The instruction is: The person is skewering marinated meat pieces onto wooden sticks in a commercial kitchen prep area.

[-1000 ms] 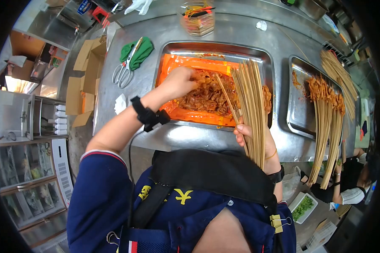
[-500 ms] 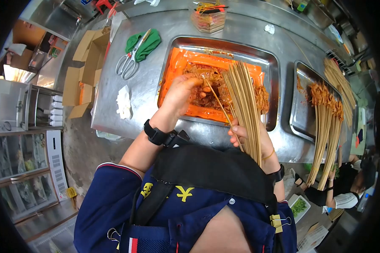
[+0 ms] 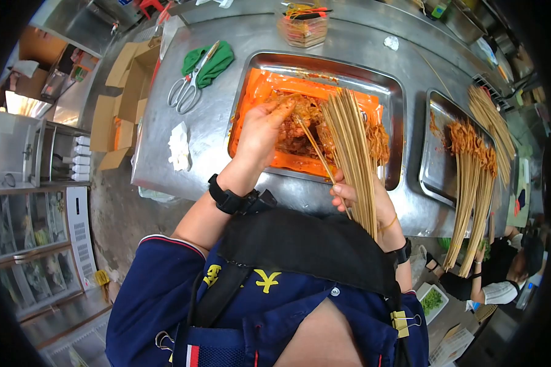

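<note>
My left hand point(image 3: 264, 127) is over the near-left part of a metal tray point(image 3: 400, 131), its sauce-stained fingers pinched on a piece of reddish, oily food point(image 3: 301, 110). Lower right, my right hand point(image 3: 349, 194) grips a thick bundle of bamboo skewers point(image 3: 353, 153), upper ends fanned above the tray. A single skewer point(image 3: 317, 147) slants from its fingers towards the left hand, its tip close to the food there. Under the food lies an orange plastic sheet point(image 3: 260, 85). Part of the pile is hidden by the left hand and the bundle.
At the right, a smaller tray point(image 3: 431, 159) bears loaded skewers point(image 3: 471, 171), handles overhanging the edge. Scissors point(image 3: 185, 95) lie by a green cloth point(image 3: 219, 64); crumpled tissue point(image 3: 179, 148) is nearer. A clear tub point(image 3: 303, 30) stands behind. Another person point(image 3: 502, 269) is at the lower right.
My left hand has shifted slightly up, its fingers now stretched further over the food. The single skewer's tip shows beside the food, while the right hand and bundle stay nearly in place.
</note>
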`<move>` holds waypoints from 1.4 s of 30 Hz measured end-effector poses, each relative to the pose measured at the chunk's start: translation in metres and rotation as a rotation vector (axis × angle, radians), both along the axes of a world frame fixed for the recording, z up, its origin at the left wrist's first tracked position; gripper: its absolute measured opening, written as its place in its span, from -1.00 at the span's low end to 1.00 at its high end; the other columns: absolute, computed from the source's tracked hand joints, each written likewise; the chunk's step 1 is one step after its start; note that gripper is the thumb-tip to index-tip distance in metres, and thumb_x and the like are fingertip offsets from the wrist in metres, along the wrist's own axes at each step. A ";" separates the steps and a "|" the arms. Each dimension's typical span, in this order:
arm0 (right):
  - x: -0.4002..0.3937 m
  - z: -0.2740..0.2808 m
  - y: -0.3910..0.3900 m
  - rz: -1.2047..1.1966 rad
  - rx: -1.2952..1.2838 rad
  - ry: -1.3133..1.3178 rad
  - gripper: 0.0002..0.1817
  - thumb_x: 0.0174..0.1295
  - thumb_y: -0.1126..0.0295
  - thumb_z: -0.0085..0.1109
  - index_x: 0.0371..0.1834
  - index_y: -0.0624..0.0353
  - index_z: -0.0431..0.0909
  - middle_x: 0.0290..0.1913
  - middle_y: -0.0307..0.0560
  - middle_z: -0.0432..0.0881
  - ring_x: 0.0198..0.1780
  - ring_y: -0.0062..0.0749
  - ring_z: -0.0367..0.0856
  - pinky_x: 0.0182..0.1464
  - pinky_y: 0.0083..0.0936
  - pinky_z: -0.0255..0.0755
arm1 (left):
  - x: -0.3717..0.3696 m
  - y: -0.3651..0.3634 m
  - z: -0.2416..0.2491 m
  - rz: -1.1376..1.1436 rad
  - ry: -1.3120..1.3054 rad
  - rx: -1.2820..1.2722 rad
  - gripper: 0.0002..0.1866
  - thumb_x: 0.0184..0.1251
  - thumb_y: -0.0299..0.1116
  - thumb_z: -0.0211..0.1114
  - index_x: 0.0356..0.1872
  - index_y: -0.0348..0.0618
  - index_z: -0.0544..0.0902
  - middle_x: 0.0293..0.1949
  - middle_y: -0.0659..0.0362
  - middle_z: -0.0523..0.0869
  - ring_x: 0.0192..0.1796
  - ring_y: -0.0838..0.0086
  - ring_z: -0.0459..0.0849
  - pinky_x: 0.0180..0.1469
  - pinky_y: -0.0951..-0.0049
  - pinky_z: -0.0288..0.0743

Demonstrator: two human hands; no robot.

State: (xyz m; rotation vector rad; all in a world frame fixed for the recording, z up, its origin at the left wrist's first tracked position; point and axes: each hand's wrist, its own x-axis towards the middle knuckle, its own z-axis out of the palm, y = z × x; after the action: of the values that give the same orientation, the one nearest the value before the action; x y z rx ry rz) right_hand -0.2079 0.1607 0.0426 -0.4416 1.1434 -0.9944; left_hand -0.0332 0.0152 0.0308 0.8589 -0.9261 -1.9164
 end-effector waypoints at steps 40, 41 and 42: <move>0.002 0.000 0.000 -0.012 -0.021 0.047 -0.82 0.15 0.47 0.22 -0.21 0.27 0.50 -0.45 -0.14 0.57 -0.50 -0.60 0.57 -0.50 -0.72 0.46 | -0.003 0.002 -0.021 0.119 -0.078 -0.001 -0.81 0.25 -0.47 0.15 -0.18 -0.35 0.58 -0.32 0.17 0.68 -0.33 0.53 0.64 -0.30 0.58 0.52; 0.002 0.000 0.001 -0.013 -0.024 0.046 -0.82 0.15 0.47 0.22 -0.21 0.27 0.50 -0.45 -0.14 0.57 -0.50 -0.60 0.57 -0.50 -0.72 0.46 | -0.002 0.001 -0.022 0.101 -0.082 0.043 -0.81 0.25 -0.47 0.14 -0.17 -0.34 0.57 -0.31 0.16 0.68 -0.32 0.50 0.65 -0.30 0.57 0.53; 0.001 0.000 0.001 -0.015 -0.021 0.039 -0.82 0.15 0.47 0.22 -0.21 0.27 0.50 -0.45 -0.14 0.57 -0.50 -0.60 0.57 -0.51 -0.72 0.46 | -0.001 0.000 -0.022 0.087 -0.048 0.101 -0.81 0.26 -0.47 0.13 -0.16 -0.34 0.57 -0.30 0.15 0.68 -0.32 0.49 0.65 -0.30 0.55 0.53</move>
State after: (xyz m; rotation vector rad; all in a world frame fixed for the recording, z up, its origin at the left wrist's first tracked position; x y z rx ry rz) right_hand -0.2065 0.1614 0.0428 -0.4712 1.1743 -1.0155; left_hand -0.0340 0.0153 0.0086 0.9925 -0.8130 -1.8876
